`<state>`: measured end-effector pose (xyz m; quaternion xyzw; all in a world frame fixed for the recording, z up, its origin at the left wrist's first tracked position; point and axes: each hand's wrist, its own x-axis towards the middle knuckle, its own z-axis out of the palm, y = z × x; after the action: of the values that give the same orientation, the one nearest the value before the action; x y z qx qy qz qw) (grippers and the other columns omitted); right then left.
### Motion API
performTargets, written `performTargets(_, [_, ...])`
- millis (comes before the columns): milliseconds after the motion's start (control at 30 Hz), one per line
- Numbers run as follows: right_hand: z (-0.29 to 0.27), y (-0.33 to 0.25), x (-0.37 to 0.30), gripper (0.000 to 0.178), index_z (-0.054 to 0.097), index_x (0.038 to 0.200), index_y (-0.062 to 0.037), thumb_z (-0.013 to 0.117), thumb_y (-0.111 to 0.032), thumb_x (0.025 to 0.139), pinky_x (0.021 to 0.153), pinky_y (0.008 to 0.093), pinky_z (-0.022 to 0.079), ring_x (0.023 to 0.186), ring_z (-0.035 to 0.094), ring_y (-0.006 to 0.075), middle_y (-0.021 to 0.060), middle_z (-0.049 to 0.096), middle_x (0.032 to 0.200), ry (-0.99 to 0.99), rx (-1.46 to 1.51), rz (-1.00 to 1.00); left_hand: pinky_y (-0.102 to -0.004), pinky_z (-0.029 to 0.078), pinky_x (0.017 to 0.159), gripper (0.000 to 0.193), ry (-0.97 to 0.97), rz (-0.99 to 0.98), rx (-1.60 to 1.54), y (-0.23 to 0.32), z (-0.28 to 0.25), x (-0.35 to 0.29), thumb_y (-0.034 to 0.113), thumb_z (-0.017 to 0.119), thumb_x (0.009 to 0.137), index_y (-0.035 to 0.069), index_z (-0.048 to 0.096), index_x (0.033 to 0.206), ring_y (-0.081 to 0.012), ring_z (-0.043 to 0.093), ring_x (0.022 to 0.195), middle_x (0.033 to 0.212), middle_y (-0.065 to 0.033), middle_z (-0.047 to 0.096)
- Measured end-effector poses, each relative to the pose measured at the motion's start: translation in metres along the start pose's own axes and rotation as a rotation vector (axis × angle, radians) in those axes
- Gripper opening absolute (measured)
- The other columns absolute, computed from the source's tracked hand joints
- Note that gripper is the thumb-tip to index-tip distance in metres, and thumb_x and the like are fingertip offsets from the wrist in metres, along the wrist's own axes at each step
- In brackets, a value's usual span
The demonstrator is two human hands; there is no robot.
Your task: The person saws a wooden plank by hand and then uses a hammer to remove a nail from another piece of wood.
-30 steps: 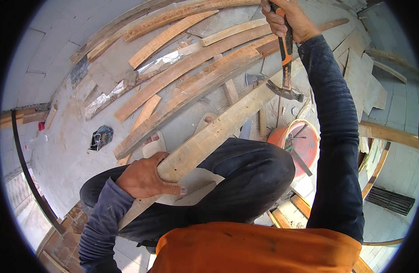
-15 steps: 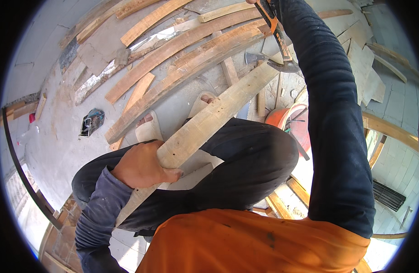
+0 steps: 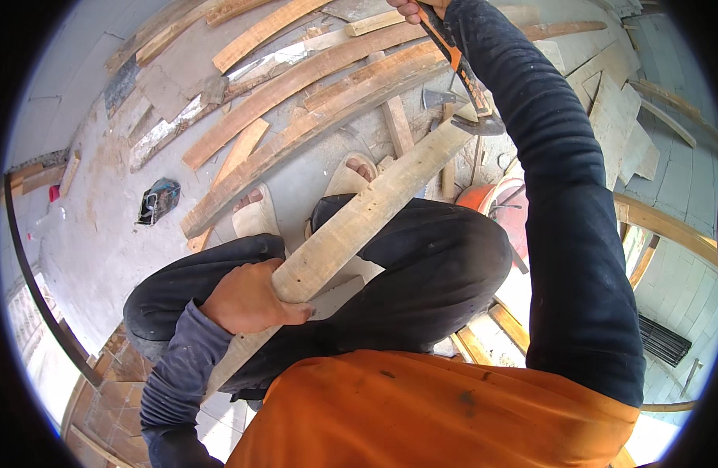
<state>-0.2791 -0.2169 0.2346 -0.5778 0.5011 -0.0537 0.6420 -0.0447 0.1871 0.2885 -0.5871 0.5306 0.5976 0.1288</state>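
My left hand point(image 3: 250, 300) is wrapped round a long pale wooden board point(image 3: 378, 207), which slants across my bent legs from lower left to upper right. At the top edge my right hand point(image 3: 416, 10), partly cut off by the frame, grips a hammer point(image 3: 457, 64) with an orange and black handle. The dark metal hammer head point(image 3: 484, 125) is at the board's far end. It appears to touch the wood there, though I cannot tell how firmly. A grey metal blade point(image 3: 437, 97) lies on the floor just left of the hammer head.
Several loose planks point(image 3: 296, 86) lie across the floor ahead of my sandalled feet point(image 3: 254, 214). A small dark box-like thing point(image 3: 158, 201) sits on the floor at the left. An orange-red bucket point(image 3: 476, 196) with things inside stands beyond my right knee. Sheet offcuts point(image 3: 609, 125) lie at far right.
The hammer and my right hand have shifted slightly left and down, and more of the hand shows. The board's far end has come lower and a little left. My left hand keeps its hold.
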Motion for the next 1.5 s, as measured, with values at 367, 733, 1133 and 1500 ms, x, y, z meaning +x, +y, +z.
performTargets(367, [-0.038,-0.002,-0.144,0.041,0.051,0.075,-0.0117,0.065,-0.039,0.102,0.04,0.0296,0.036,0.041,0.038,0.0116,-0.0031,0.04,0.052,0.302,0.297,-0.421,-0.0466,0.059,0.076,0.075,0.413,-0.028,0.55,0.015,-0.048,-0.026,0.045,0.087,0.063,-0.005,0.068,0.115,-0.0419,0.074,0.079,0.08,-0.0278,0.071])
performTargets(733, [-0.019,-0.014,-0.124,0.042,0.047,0.074,-0.0166,0.068,-0.041,0.099,0.041,0.0297,0.035,0.041,0.036,0.0113,-0.0047,0.039,0.054,0.324,0.291,-0.291,-0.0477,0.059,0.078,0.074,0.375,0.007,0.475,-0.001,-0.038,-0.039,0.05,0.084,0.064,-0.009,0.068,0.106,-0.0444,0.073,0.081,0.079,-0.029,0.071])
performTargets(1133, [-0.115,0.152,-0.196,0.04,0.045,0.085,-0.0139,0.07,-0.042,0.098,0.049,0.0334,0.038,0.051,0.037,0.0132,-0.0017,0.037,0.063,1.276,1.033,-0.286,-0.0487,0.058,0.069,0.074,0.518,0.136,0.635,-0.006,-0.018,-0.043,0.05,0.086,0.069,-0.006,0.061,0.111,-0.042,0.073,0.073,0.076,-0.0241,0.071])
performTargets(1500, [-0.029,0.132,-0.244,0.03,0.053,0.09,-0.0086,0.073,-0.031,0.097,0.042,0.0333,0.043,0.046,0.048,0.0161,0.0028,0.048,0.063,1.629,0.946,-0.482,-0.0466,0.057,0.065,0.077,0.583,0.199,0.718,-0.024,-0.005,-0.043,0.05,0.087,0.071,-0.006,0.056,0.114,-0.0385,0.073,0.07,0.073,-0.0215,0.071])
